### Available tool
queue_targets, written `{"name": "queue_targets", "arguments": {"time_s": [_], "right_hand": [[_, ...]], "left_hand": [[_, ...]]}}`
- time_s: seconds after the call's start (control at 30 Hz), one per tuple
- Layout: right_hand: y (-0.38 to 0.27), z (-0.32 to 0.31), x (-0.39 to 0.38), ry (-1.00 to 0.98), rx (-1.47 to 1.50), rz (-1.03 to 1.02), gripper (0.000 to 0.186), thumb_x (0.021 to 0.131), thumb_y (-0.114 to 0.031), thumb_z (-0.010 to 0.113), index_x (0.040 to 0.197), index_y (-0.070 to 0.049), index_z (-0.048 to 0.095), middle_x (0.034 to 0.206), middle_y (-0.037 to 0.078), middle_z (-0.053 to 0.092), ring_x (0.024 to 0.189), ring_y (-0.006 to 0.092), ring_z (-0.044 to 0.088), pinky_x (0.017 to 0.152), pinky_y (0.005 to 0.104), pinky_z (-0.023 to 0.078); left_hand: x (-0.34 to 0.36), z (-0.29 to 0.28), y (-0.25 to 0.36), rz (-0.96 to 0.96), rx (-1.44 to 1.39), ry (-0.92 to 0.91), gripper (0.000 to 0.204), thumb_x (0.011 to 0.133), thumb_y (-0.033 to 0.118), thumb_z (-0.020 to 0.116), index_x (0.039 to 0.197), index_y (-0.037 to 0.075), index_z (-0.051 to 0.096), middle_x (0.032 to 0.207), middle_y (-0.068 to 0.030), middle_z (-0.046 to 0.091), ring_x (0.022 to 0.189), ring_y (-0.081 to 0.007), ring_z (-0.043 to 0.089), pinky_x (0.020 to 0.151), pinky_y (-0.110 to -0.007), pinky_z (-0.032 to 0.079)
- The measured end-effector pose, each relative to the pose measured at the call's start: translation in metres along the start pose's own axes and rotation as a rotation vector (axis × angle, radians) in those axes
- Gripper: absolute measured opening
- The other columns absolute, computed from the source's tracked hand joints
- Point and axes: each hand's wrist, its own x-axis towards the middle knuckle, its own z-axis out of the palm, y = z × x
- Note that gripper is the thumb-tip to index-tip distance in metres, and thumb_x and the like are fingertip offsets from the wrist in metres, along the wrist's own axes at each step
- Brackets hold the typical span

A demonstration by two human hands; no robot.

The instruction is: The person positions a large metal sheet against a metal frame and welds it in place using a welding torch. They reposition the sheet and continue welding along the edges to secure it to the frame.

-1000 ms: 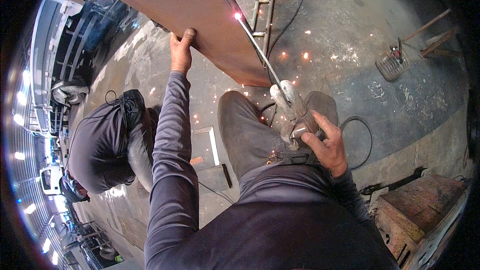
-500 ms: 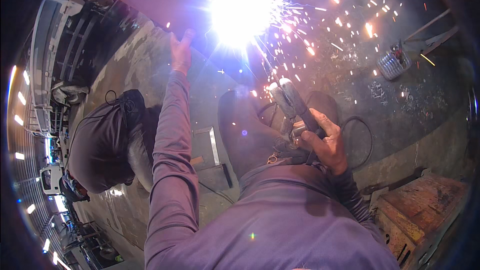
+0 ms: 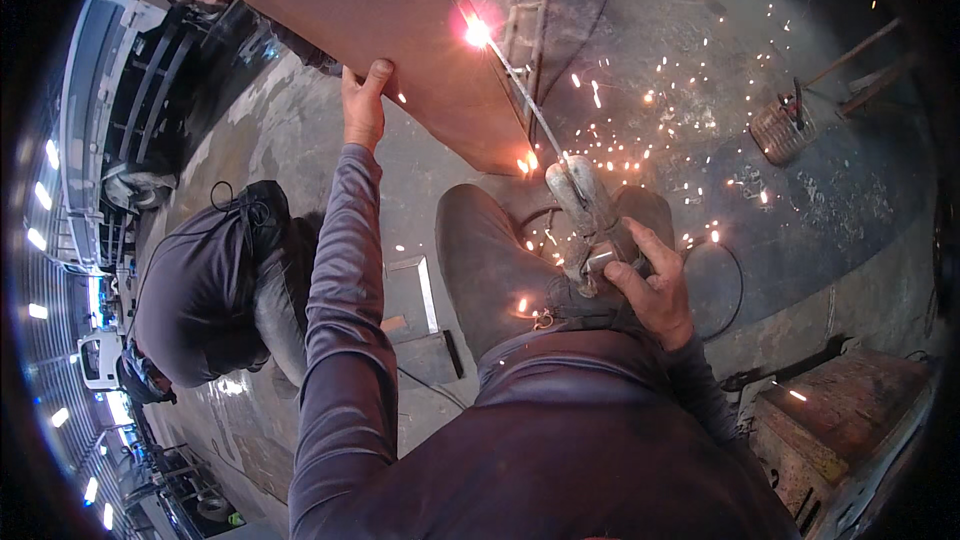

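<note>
brown metal sheet (image 3: pixel 400 40): one o'clock from left hand (image 3: pixel 363 112), which grips its near edge. electrode holder (image 3: pixel 580 202): held by right hand (image 3: pixel 657 287), pointing toward eleven o'clock. thin rod (image 3: pixel 527 96): clamped in holder, tip glowing at sheet's three-o'clock edge.

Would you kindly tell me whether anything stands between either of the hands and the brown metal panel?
No obstacle is visible: the left hand grips the edge of the brown metal panel, and from the right hand the electrode holder and its thin rod extend to the glowing spot at the panel's long edge.
</note>
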Motion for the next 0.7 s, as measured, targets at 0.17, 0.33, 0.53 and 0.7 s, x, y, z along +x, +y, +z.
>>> {"name": "queue_targets", "arguments": {"time_s": [0.17,0.33,0.53,0.7], "right_hand": [[0.002,0.001,0.001,-0.014,-0.035,-0.024,0.053,0.084,-0.019,0.073,0.126,0.01,0.059,0.118,0.022,0.068,0.111,0.0304,0.067,0.097,0.0375,0.049],[0.001,0.004,-0.002,-0.025,0.107,0.115,0.056,0.085,-0.023,0.072,0.129,0.01,0.058,0.117,0.02,0.069,0.111,0.0272,0.066,0.1,0.037,0.048],[0.002,0.003,0.002,-0.058,0.185,0.112,0.053,0.083,-0.018,0.074,0.127,0.007,0.061,0.116,0.019,0.07,0.109,0.0254,0.067,0.098,0.0364,0.049],[0.001,0.004,0.005,-0.041,0.086,0.033,0.051,0.084,-0.017,0.073,0.127,0.008,0.061,0.116,0.018,0.07,0.109,0.0246,0.067,0.098,0.0361,0.049]], "left_hand": [[-0.001,-0.006,-0.002,0.009,0.033,-0.012,0.083,0.08,0.048,0.082,0.138,0.0,0.048,0.128,-0.0125,0.061,0.118,-0.025,0.055,0.105,-0.039,0.041],[-0.014,0.011,0.026,-0.025,0.122,-0.02,0.084,0.083,0.048,0.078,0.141,-0.001,0.045,0.13,-0.0152,0.059,0.121,-0.026,0.054,0.107,-0.039,0.04],[-0.008,0.001,0.013,-0.045,0.106,-0.016,0.08,0.086,0.042,0.076,0.144,-0.002,0.043,0.134,-0.0147,0.056,0.123,-0.0243,0.053,0.108,-0.038,0.039],[-0.007,0.01,0.021,0.013,0.004,-0.01,0.075,0.086,0.034,0.079,0.143,-0.002,0.045,0.134,-0.0107,0.056,0.122,-0.0226,0.052,0.107,-0.035,0.04]]}}
